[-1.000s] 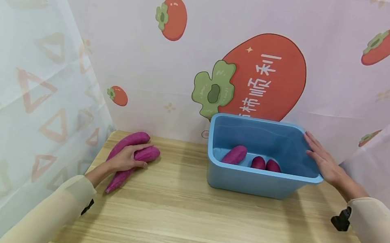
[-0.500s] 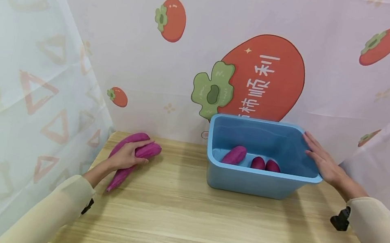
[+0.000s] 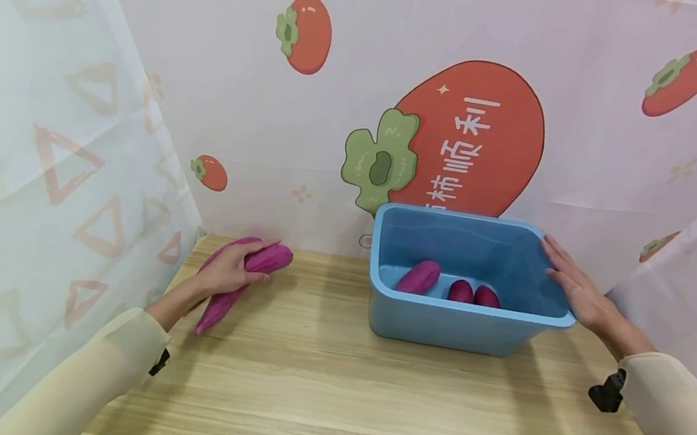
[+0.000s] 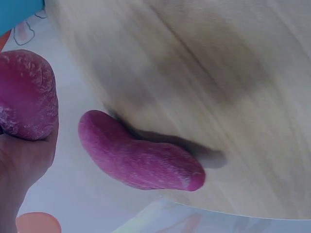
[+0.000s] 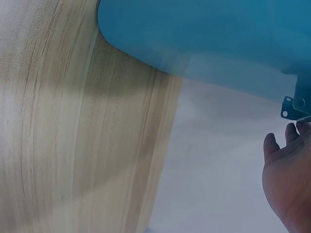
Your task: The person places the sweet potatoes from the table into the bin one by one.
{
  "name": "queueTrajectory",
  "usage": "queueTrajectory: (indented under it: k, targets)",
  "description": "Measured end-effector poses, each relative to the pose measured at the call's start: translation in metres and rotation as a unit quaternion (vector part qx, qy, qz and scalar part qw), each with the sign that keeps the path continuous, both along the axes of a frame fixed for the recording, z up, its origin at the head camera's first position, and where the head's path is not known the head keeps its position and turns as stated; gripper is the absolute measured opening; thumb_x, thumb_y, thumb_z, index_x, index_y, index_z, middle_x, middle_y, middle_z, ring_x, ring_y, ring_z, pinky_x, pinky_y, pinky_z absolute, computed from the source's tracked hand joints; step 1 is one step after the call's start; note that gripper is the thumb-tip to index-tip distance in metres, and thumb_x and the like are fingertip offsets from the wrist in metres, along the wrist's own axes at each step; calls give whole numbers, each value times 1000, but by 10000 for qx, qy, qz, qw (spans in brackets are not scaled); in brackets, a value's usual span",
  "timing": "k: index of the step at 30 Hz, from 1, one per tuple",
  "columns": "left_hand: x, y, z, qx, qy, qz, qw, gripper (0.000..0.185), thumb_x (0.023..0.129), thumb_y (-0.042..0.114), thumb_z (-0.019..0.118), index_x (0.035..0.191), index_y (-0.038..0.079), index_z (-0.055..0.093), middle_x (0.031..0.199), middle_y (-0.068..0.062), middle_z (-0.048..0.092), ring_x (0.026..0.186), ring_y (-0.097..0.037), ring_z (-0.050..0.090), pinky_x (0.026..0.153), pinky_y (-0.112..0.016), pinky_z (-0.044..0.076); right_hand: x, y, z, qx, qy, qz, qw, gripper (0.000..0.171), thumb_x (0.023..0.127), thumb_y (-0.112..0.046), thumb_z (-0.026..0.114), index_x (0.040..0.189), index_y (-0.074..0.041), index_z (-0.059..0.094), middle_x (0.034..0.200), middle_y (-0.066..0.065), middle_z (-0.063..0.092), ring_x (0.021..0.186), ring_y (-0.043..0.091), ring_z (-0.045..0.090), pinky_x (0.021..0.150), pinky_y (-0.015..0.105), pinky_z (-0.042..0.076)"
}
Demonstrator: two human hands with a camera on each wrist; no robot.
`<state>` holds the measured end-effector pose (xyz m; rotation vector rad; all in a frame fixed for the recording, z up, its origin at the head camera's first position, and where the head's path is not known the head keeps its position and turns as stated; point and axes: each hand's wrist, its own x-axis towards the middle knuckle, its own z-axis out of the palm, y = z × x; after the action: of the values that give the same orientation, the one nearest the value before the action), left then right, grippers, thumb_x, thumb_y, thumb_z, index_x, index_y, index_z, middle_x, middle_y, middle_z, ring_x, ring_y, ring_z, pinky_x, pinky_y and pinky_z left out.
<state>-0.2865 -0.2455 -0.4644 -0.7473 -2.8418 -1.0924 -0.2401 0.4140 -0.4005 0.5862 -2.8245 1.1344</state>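
My left hand (image 3: 225,271) grips a long purple sweet potato (image 3: 270,259) at the left of the table. One end sticks out past the fingers and the tapered end hangs down below the hand. Behind that hand, a second sweet potato (image 4: 141,158) lies on the wood near the table edge, mostly covered in the head view. To the right stands a blue plastic bin (image 3: 433,324) with three sweet potatoes inside, one of them a longer purple one (image 3: 418,278). My right hand (image 3: 584,289) rests on the bin's right rim, its fingers straight.
The wooden table (image 3: 325,391) spreads in front of the bin and between it and the left hand. A printed cloth backdrop (image 3: 309,117) rises right behind the table. Cloth side walls (image 3: 65,158) close in at left and right.
My left hand has moved slightly up and to the right, and the gripped sweet potato has shifted with it. The right hand and the bin have stayed in place.
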Motion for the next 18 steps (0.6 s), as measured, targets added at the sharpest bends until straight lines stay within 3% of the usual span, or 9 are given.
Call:
queueTrajectory:
  k: [14,18]
  targets:
    - [4,11,23,165,-356,-16,9992,77,90,9,84,159,11,50,151,-21,58,118,-32,59,97,-45,46,0,1,-2,-123,-28,-10,9999,59,116,-20,27,168,-1,6,176,21,-6,156,58,-6,109,89,0]
    - [4,13,30,182,-374,-26,9991,77,91,9,83,159,13,49,149,-21,59,112,-31,60,92,-42,47,-1,3,-4,-115,-7,11,9999,59,116,-18,26,168,-1,5,176,21,-6,157,57,-6,110,88,-1]
